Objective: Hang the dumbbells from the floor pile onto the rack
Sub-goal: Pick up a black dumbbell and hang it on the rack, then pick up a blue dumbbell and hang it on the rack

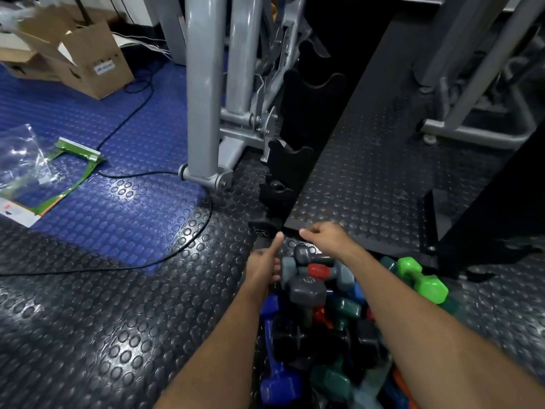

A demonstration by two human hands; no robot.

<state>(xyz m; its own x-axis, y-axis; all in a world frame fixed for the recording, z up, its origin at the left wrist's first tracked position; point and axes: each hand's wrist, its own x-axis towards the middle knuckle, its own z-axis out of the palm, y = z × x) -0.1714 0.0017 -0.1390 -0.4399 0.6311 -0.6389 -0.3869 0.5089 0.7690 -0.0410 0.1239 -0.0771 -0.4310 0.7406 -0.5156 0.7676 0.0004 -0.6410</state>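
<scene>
One grey dumbbell (306,287) shows a round logo; box (88,54) label unreadable.

One head-worn camera looks steeply down (wide-angle, close) over the dumbbell pile (321,314).

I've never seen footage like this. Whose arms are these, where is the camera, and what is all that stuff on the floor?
No machine here: a person wears a wide-angle camera on the head, so you look down along their own arms. The left hand and right hand reach over a pile of dumbbells on the studded rubber floor; grey, red, blue, dark green and black ones, plus a bright green dumbbell at the side. The left hand touches a grey one; I cannot tell whether either hand grips anything. Ahead stands the black rack with notched cradles that look empty. Farther left lie a cardboard box, a plastic bag and a black cable.
</scene>
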